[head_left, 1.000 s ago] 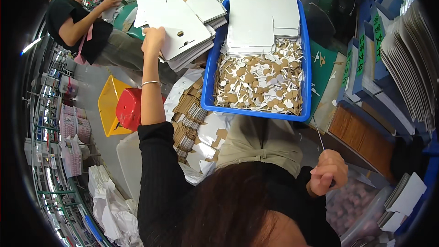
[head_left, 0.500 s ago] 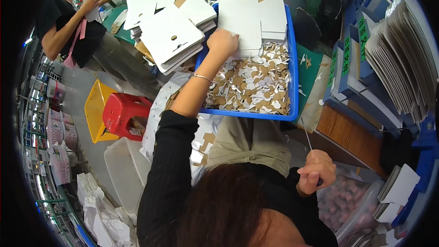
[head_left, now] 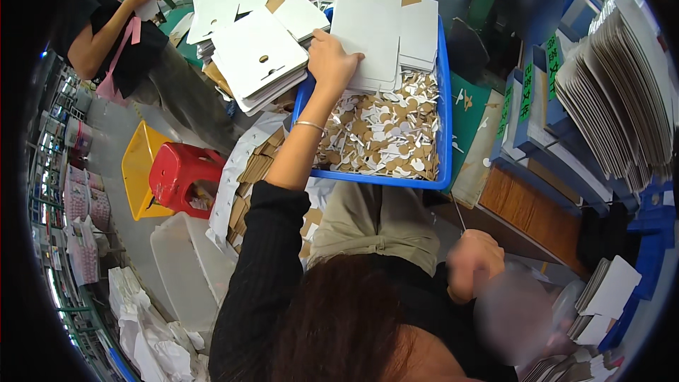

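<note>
A large white cardboard sheet [head_left: 368, 28] lies on others over the far part of a blue bin [head_left: 444, 99]. My left hand [head_left: 331, 60] is closed on its left edge, thumb on top and fingers at the side. Small white and brown cardboard offcuts [head_left: 385, 131] fill the near part of the bin. Beside it on the left is a stack of white die-cut cardboard sheets [head_left: 258, 64]. My right hand [head_left: 475, 263], partly blurred, is closed low on the right around a tool with a thin metal rod [head_left: 462, 218]; its handle is hidden in the fist.
To the right stand blue file boxes [head_left: 544, 127] and a tall stack of grey-white sheets [head_left: 615, 92]. A red stool [head_left: 173, 173], a yellow container [head_left: 138, 170] and a translucent bin [head_left: 180, 262] are on the left floor. Another person [head_left: 127, 49] stands at the far left.
My left hand has moved from the top of the white cardboard sheet to its left edge and gripped it. My right hand still holds the rod tool. The whole view has shifted slightly.
</note>
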The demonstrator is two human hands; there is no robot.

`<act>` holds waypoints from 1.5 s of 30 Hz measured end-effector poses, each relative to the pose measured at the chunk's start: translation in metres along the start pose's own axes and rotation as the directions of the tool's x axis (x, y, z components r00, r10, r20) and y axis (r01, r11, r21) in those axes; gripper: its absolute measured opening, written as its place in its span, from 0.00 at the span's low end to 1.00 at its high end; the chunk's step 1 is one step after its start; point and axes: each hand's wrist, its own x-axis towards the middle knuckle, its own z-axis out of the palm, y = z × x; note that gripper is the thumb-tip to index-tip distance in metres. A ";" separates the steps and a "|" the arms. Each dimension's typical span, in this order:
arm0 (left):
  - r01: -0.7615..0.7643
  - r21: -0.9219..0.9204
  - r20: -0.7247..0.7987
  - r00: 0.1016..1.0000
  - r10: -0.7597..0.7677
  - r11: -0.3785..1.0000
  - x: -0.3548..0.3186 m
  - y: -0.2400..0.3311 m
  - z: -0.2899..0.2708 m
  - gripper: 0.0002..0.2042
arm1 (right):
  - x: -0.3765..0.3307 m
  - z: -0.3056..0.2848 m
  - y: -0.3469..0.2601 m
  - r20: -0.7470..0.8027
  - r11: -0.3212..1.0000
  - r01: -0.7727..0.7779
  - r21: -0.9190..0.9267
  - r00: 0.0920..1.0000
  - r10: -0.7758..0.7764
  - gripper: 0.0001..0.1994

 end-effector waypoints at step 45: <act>-0.493 -0.698 -0.285 0.856 0.430 0.519 -0.160 -0.006 -0.107 0.25 | 0.072 -0.016 0.109 -0.111 0.665 -0.546 0.509 0.725 0.680 0.17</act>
